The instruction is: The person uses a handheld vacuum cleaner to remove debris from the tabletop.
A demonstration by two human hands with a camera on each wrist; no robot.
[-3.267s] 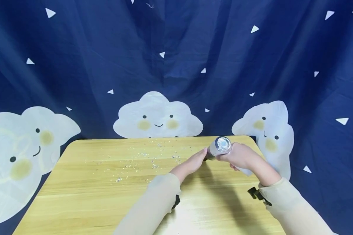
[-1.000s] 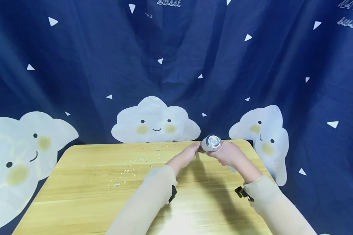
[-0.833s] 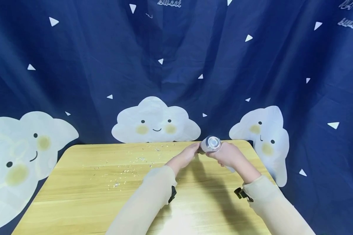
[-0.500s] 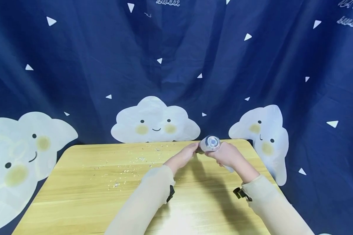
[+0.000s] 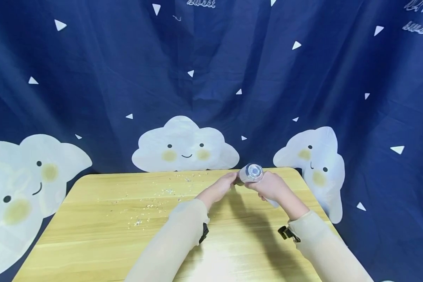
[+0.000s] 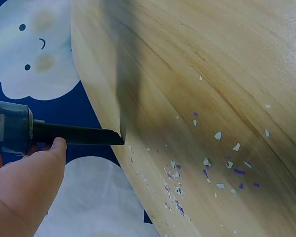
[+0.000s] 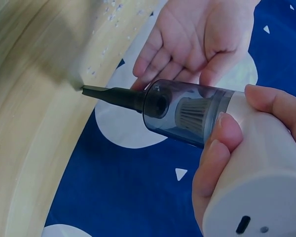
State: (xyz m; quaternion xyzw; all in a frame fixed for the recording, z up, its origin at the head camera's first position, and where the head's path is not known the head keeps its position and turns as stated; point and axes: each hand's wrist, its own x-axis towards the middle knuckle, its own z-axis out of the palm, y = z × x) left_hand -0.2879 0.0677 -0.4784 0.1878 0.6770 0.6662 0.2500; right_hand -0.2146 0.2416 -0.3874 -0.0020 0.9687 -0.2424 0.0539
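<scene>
Your right hand (image 7: 246, 143) is wrapped around the white body of the handheld vacuum (image 7: 202, 123), fingers curled on its side, with the clear dust cup and black nozzle (image 7: 111, 95) pointing out ahead. Your left hand (image 7: 197, 39) sits just beyond the dust cup with fingers loosely spread, fingertips at or touching the cup; from the left wrist view the thumb lies just under the joint where the nozzle meets the cup, and I can't tell whether it is actually gripping. The vacuum is held over the far right part of the bench (image 5: 91, 235), its nozzle tip close to the bench's far edge, by the blue cloud-print backdrop (image 5: 197, 78). The paper scraps (image 5: 151, 203) lie scattered to the left of the nozzle, well apart from the tip. The risk I'd judge from here: with the tip so close to the far edge, a sweep at that angle could push scraps off the bench onto the cloth rather than draw them in. The left hand resting on the cup could also twist it loose and spill what it holds. A nozzle carried too high would leave the smallest flecks behind.
</scene>
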